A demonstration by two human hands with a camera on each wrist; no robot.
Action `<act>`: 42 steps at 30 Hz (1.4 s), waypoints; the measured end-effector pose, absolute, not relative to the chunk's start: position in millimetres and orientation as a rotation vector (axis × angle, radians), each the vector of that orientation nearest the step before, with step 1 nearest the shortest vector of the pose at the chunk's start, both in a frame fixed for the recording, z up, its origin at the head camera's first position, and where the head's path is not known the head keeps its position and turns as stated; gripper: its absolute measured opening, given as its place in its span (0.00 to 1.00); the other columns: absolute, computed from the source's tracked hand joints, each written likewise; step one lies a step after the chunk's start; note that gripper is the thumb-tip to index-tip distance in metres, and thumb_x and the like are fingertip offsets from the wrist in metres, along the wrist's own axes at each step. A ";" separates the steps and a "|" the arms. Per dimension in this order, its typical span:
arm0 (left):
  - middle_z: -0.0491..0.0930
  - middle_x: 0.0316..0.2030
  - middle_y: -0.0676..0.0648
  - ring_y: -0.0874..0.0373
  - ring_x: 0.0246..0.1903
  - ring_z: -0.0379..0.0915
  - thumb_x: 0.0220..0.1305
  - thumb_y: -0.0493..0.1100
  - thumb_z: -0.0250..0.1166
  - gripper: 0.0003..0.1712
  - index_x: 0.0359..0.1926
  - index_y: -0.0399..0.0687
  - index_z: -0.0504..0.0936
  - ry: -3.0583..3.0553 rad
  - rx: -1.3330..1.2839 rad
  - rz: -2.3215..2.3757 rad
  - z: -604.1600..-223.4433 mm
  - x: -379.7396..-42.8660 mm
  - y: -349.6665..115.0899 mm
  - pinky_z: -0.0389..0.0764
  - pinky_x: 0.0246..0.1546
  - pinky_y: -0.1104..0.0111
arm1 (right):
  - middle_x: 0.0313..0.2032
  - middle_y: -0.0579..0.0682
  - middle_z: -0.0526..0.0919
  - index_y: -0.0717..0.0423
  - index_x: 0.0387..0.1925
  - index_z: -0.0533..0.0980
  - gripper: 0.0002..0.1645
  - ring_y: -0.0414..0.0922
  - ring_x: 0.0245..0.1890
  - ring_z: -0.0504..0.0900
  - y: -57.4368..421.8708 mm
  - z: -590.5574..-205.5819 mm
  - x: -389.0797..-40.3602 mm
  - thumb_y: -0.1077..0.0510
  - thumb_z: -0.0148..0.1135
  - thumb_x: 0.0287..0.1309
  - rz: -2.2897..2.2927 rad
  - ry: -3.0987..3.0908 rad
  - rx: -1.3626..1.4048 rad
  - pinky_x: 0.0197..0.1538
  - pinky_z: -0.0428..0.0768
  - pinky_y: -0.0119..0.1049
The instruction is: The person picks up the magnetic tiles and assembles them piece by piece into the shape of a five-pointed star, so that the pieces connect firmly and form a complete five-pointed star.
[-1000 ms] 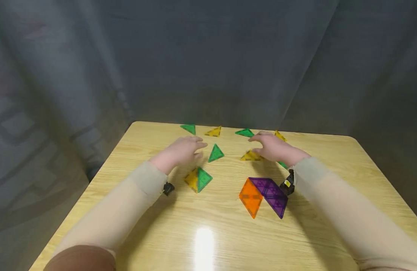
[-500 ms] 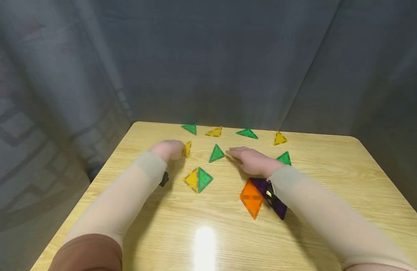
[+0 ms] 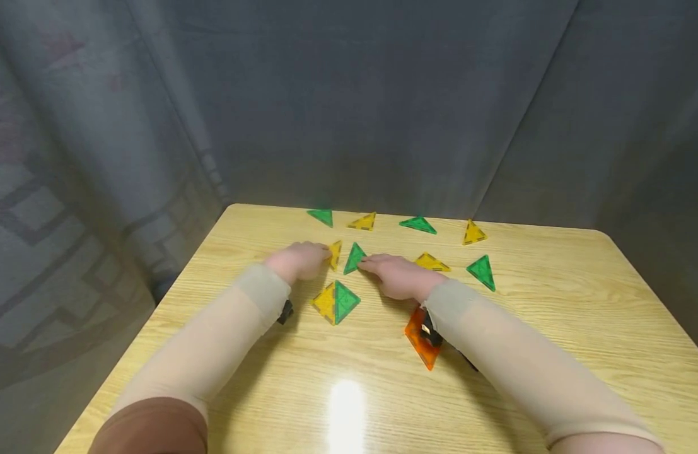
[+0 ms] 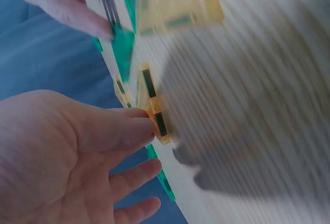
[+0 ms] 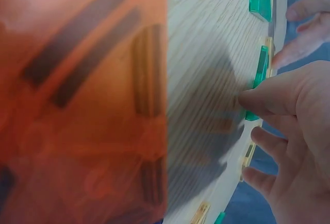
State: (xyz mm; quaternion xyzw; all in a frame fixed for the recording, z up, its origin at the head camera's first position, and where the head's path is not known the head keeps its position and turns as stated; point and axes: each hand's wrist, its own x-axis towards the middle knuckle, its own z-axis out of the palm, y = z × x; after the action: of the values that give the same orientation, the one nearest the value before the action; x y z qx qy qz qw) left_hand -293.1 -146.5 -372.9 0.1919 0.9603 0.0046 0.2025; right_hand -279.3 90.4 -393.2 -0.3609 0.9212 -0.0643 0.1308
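A yellow tile (image 3: 335, 255) is pinched between the thumb and forefinger of the left hand (image 3: 300, 260), and its other fingers are held loosely apart. A green tile (image 3: 353, 258) is pinched by the right hand (image 3: 396, 276), with the thumb set against its near side and the other fingers slightly bent. The two tiles are held just beside each other, separated by a narrow gap, over the wooden surface (image 3: 303, 403); whether either is raised cannot be told. Nearer the person, a yellow-and-green diamond (image 3: 346, 301) is laid flat. An orange diamond (image 3: 421, 350) is partly covered by the right wrist's camera (image 3: 431, 331). Beyond the right hand, a yellow triangle (image 3: 432, 261) is partly hidden, and farther right a green triangle (image 3: 482, 272) is seen.
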 end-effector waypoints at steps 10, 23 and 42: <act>0.54 0.75 0.45 0.43 0.73 0.48 0.78 0.34 0.39 0.28 0.75 0.48 0.60 2.659 0.641 -0.100 -370.9 -289.2 -126.8 0.51 0.72 0.51 | 0.73 0.53 0.58 0.52 0.75 0.59 0.35 0.52 0.74 0.53 90.8 -392.5 -276.0 0.70 0.48 0.68 -0.206 2.675 -0.985 0.73 0.54 0.47; 0.52 0.75 0.47 0.46 0.74 0.46 0.72 0.33 0.47 0.34 0.77 0.49 0.56 2.776 0.819 -0.005 -366.2 -301.7 -98.7 0.49 0.73 0.53 | 0.75 0.62 0.50 0.55 0.76 0.54 0.39 0.63 0.72 0.50 208.2 -349.5 -283.6 0.71 0.49 0.67 -0.546 2.839 -0.644 0.69 0.56 0.63; 0.60 0.72 0.52 0.51 0.70 0.57 0.71 0.25 0.48 0.43 0.74 0.76 0.60 2.607 1.030 -0.055 -386.4 -324.2 3.6 0.58 0.70 0.57 | 0.66 0.72 0.64 0.61 0.68 0.68 0.40 0.70 0.66 0.61 266.7 -384.8 -275.6 0.82 0.48 0.53 -0.415 2.735 -0.747 0.65 0.61 0.65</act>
State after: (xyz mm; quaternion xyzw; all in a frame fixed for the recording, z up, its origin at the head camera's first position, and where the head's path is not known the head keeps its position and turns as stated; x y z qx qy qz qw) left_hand -324.2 3.6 -386.4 0.3620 0.9167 -0.0195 0.1682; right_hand -275.6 266.7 -384.8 -0.2584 0.9454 -0.1433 0.1378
